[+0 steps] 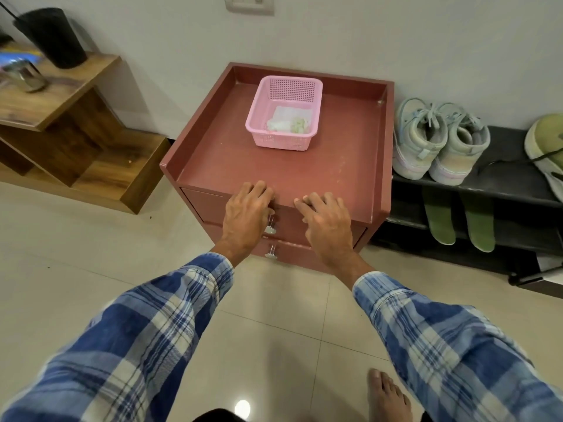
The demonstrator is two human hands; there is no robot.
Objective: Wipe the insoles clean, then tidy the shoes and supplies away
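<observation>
The left hand is laid on the front edge of the red-brown cabinet, fingers bent and together; the right hand is rested beside it, fingers slightly apart, nothing held. Wipes are kept in the pink basket on top. On the shoe rack, the sneakers are set above the green insoles.

Indoor light, even and moderately bright. A round glare spot on the glossy floor tiles indicates a lamp overhead. Shadows are soft: a faint one on the wall beside the black bin, deeper shade inside the shoe rack. The pink basket, at centre, is sharp; bin and plaid sleeves are smeared. Wide-angle distortion swells the lower corners.
</observation>
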